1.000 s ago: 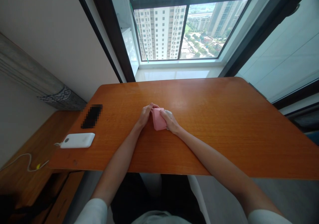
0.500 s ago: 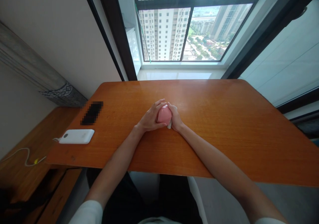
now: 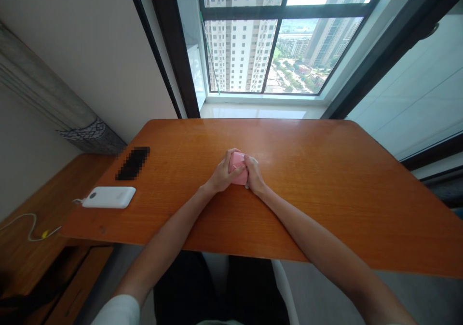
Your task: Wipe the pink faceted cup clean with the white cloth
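A small glossy pink object [image 3: 238,160], rounded and cup-like, is held between my two hands above the middle of the wooden table [image 3: 311,185]. My left hand [image 3: 223,173] wraps its left side, with the fingers over the far side and the thumb across the near face. Closed against its right side is my right hand [image 3: 255,176], the thumb pressing near the upper edge. Bits of something white, soft-looking like a tissue, show at the right fingers and just under that hand. Most of the white piece is hidden.
A white power bank [image 3: 110,197] with a cable lies at the table's left, with a dark pixelated rectangle [image 3: 133,163] behind it. A lower wooden surface [image 3: 21,233] with a white cord adjoins on the left. The window [image 3: 278,50] is beyond the far edge.
The pink object has turned in my hands and shows a different face. My left thumb has moved from below it onto its near face. The view has shifted slightly.
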Demonstrator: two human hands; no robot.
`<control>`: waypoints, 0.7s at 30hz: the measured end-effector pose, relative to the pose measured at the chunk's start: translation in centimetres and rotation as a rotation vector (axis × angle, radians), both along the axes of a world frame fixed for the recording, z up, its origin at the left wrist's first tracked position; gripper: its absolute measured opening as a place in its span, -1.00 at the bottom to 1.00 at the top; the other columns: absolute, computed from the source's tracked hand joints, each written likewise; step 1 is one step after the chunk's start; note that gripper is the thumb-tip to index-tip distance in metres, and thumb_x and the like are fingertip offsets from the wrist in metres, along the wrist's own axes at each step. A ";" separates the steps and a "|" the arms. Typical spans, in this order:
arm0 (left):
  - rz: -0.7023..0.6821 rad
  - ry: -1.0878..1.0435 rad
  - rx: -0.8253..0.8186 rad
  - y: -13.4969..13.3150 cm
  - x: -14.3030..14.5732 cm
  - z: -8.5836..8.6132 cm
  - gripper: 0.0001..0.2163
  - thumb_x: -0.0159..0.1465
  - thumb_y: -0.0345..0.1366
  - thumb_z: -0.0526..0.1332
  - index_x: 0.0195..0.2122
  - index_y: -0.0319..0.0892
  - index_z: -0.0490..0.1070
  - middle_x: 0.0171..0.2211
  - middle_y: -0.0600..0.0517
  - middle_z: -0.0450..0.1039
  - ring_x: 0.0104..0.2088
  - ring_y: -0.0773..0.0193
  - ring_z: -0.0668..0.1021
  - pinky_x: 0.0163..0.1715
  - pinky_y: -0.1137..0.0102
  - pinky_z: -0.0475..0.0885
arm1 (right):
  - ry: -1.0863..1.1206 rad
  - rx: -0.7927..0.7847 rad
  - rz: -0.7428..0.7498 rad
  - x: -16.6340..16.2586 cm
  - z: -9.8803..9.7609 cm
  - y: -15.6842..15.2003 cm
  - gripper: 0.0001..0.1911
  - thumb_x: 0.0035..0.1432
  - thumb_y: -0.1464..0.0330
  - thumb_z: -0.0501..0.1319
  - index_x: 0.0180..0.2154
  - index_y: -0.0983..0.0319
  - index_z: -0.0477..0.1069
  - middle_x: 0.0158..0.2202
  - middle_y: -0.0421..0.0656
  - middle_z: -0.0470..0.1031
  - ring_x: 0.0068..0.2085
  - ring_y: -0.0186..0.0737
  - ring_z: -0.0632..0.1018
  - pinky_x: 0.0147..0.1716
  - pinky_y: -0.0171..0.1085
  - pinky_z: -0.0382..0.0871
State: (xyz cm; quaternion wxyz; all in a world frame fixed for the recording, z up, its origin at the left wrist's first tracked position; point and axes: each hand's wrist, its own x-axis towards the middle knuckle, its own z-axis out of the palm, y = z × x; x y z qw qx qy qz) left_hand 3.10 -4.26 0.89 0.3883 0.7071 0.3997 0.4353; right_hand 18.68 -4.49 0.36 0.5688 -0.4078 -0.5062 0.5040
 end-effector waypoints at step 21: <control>-0.271 0.189 0.570 1.4 -2.0 -1.3 0.02 0.10 0.20 0.60 0.49 0.04 0.18 0.54 -0.31 0.10 0.54 -0.35 0.25 0.50 -0.24 0.27 | 0.216 -0.318 0.161 0.3 0.9 -0.2 -0.27 0.15 -0.40 0.24 -0.38 0.16 0.47 -0.60 -0.23 0.44 -0.59 -0.28 0.38 -0.61 -0.27 0.23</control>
